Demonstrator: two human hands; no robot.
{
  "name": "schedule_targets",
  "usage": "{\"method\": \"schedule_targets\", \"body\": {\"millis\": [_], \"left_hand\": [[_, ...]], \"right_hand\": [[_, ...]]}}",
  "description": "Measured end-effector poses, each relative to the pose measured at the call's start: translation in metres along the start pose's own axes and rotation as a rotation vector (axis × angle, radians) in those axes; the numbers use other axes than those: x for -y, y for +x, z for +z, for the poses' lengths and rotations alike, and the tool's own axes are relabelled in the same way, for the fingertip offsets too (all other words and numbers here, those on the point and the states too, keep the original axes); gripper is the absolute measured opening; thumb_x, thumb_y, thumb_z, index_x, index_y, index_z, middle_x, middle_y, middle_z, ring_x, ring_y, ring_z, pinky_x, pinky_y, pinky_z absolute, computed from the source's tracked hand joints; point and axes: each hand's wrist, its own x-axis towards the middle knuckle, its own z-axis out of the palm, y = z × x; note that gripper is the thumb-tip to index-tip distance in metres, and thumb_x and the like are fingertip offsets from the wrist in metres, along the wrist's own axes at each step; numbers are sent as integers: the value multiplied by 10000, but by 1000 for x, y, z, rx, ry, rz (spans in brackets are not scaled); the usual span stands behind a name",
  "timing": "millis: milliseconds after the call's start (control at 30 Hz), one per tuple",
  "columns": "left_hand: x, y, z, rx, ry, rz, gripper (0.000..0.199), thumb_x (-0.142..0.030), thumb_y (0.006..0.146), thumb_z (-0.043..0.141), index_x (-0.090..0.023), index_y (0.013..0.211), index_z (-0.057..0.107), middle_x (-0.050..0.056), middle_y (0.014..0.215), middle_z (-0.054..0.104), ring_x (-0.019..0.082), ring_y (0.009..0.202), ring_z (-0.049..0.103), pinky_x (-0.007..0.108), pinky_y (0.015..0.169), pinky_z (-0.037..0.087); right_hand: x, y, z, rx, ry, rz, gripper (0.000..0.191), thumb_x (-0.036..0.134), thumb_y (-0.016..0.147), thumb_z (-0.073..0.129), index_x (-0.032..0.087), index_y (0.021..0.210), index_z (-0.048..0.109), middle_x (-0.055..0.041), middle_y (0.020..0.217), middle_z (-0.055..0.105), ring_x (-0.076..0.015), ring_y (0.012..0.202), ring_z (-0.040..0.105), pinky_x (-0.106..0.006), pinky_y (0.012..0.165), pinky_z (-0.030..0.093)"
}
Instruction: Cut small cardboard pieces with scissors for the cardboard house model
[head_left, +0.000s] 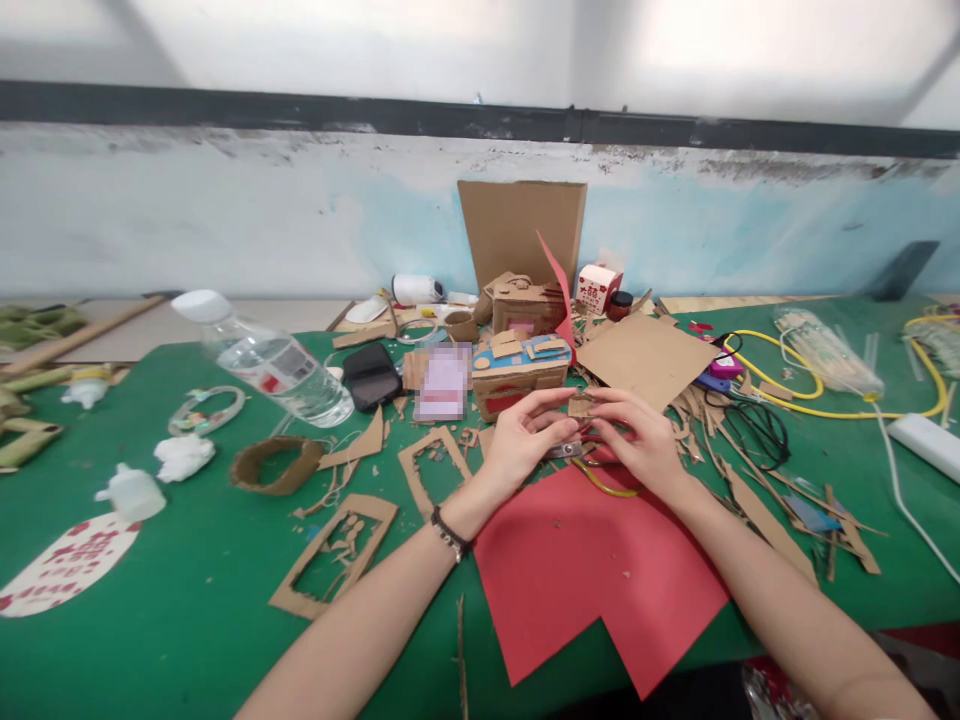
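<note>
Between my two hands is a small piece of cardboard [580,405], pinched at its edges by the fingertips. My left hand [529,430] grips its left side, and my right hand [634,430] has hold of the right side. Below the fingers, a tool with yellow-edged handles [604,482] lies on red paper [585,560]; the hands partly cover it. Just behind my left hand stands a cardboard box [517,385] with blue and brown pieces on its top. A flat cardboard sheet [645,355] lies behind my right hand.
On the left, a water bottle [277,360] leans at a tilt near a cardboard ring [274,465] and cut cardboard frames [289,597]. Cardboard scraps [765,510], a yellow cable [825,410] and a white power strip [926,445] lie right. A brown board [525,230] stands against the wall.
</note>
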Motion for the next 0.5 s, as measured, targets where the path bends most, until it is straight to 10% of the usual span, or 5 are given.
{"method": "schedule_targets", "body": {"millis": [500], "left_hand": [[-1,-3,0,-34,272,194,442,-396,876,898,-197,1256,792,110,1253,822,234,1029,818,328,881,704]], "right_hand": [[-1,-3,8,-45,-6,-23,198,274,1070,704,276,1268,700,-94,1258,793,-251,1166,793,-457,1029,693]]}}
